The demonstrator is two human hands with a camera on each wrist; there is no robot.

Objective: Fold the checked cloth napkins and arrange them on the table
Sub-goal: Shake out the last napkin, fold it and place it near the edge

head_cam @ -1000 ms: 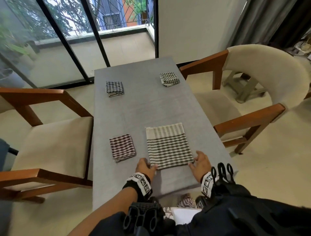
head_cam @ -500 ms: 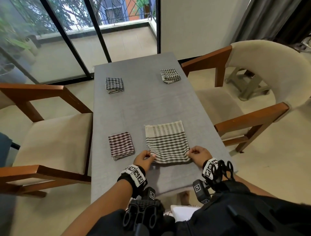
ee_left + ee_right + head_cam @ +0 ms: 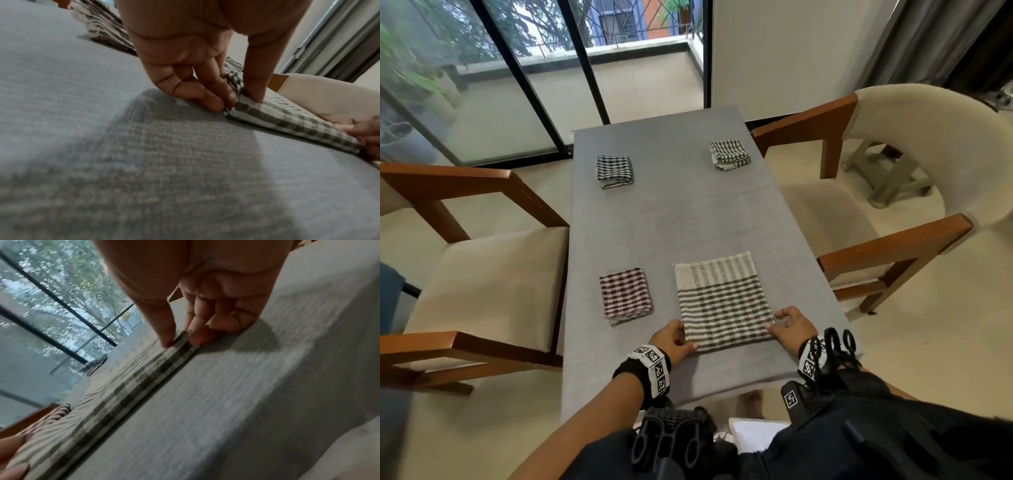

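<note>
Seen from above, a long table (image 3: 688, 222) under a grey cloth runs away from the person, with a wooden chair (image 3: 465, 260) on the left and another chair (image 3: 893, 171) on the right. Starting at the left, two folded napkins lie along the table's left edge: a dark blue checked napkin (image 3: 614, 171) near the far left corner and a red checked napkin (image 3: 626, 295) nearer the person. They sit like place settings, apparently one for each seat.

Next comes the left hand (image 3: 671, 341), at the near left corner of the grey checked napkin (image 3: 722, 301), which lies flat near the table's near edge, right of centre. The left wrist view shows thumb and fingers (image 3: 207, 99) pinching that corner and raising it just off the cloth. This napkin is larger than the others, seemingly folded only once or twice, with a paler striped band along its far edge.

Further right, the right hand (image 3: 789, 327) pinches the napkin's near right corner in the same way, thumb on top and fingers curled beneath. Holding both near corners probably prepares the next fold, carrying the near edge over to the far one.

Last, near the far right corner, a green checked napkin (image 3: 729, 154) sits folded, leaving the near right place unfilled.
</note>
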